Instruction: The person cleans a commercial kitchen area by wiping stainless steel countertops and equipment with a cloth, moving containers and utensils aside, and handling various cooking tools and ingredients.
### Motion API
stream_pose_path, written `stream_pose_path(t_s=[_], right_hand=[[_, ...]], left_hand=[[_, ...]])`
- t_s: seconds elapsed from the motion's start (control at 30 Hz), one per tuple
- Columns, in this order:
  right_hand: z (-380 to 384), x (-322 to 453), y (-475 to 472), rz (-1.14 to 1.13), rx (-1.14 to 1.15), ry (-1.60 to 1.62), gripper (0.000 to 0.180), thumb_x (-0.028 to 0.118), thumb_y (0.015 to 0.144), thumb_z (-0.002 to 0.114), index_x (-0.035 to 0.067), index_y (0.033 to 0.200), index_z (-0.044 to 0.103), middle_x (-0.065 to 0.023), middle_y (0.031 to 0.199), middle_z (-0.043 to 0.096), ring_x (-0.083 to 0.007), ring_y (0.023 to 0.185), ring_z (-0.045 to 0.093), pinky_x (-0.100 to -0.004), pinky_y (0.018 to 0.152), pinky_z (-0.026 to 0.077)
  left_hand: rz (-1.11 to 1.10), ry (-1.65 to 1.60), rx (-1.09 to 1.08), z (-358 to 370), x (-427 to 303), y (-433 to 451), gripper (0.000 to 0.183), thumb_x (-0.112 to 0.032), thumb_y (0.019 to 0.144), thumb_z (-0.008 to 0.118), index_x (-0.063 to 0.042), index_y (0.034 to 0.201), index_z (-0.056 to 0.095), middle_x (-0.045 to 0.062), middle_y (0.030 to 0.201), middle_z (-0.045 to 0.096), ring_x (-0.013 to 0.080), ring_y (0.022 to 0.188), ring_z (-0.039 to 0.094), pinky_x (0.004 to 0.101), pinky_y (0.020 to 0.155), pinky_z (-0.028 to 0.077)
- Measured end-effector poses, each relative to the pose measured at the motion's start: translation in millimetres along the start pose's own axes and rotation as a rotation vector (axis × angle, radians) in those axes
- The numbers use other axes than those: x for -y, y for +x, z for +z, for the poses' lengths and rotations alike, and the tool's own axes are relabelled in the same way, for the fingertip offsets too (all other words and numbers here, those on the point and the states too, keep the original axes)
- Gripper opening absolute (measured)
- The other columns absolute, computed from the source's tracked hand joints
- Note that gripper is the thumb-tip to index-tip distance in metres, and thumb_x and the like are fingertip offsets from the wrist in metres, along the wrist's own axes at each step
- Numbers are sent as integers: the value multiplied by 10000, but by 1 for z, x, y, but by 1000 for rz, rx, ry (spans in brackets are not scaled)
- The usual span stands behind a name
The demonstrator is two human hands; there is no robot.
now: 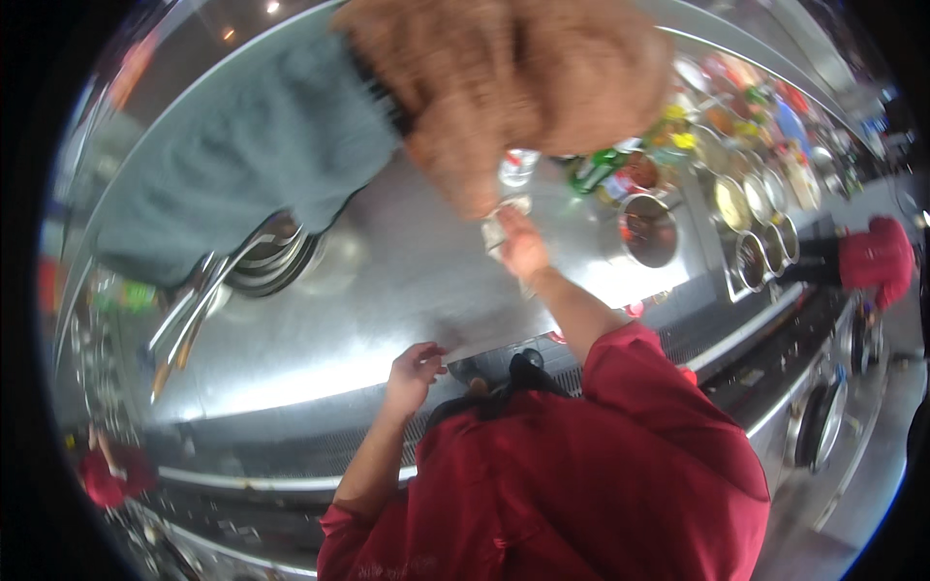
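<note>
On the stainless steel counter (392, 269), my right hand (524, 248) is stretched forward with its fingers over a crumpled whitish cloth (493, 234). Some of the cloth is hidden under the hand. My left hand (411, 379) hovers by the counter's front edge, fingers bent and apart, with nothing in it. Very near the camera, another person's blurred hand (523, 80) in a grey sleeve (254, 145) covers the far middle of the view. A clear container (518, 167) with red marking stands just beyond the cloth.
At right stand a steel pot (647, 230) with dark reddish contents, a green bottle (597, 169) and several seasoning tubs (732, 203). Stacked pans (272, 258) and long-handled utensils (190, 319) lie at left. Co-workers in red (875, 254) are at both sides.
</note>
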State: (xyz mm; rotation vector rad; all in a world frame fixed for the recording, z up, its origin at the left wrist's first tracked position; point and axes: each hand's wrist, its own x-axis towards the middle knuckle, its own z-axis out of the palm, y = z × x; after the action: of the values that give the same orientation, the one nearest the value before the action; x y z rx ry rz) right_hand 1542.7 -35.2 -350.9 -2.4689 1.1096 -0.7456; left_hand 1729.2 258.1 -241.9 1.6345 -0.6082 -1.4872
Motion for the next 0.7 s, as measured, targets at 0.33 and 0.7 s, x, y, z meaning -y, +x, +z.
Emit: stream_pose_path(t_s=[0.33, 0.7], right_hand=[[-83, -7, -81, 38, -25, 26, 520, 15, 788, 608, 23, 1306, 567, -159, 1370, 566, -360, 1290, 526, -438, 1067, 458], [-310, -231, -11, 688, -683, 675, 247, 135, 974, 542, 0, 1137, 669, -60, 1054, 692, -153, 914, 594, -290, 858, 481]], left_hand=[[290, 170, 6, 86, -112, 221, 807, -106, 823, 760, -43, 1515, 349, 151, 1528, 420, 264, 1352, 460, 389, 1074, 413], [364, 48, 112, 139, -132, 362, 802, 98, 810, 657, -88, 1517, 328, 88, 1466, 453, 247, 1337, 465, 401, 1111, 396]])
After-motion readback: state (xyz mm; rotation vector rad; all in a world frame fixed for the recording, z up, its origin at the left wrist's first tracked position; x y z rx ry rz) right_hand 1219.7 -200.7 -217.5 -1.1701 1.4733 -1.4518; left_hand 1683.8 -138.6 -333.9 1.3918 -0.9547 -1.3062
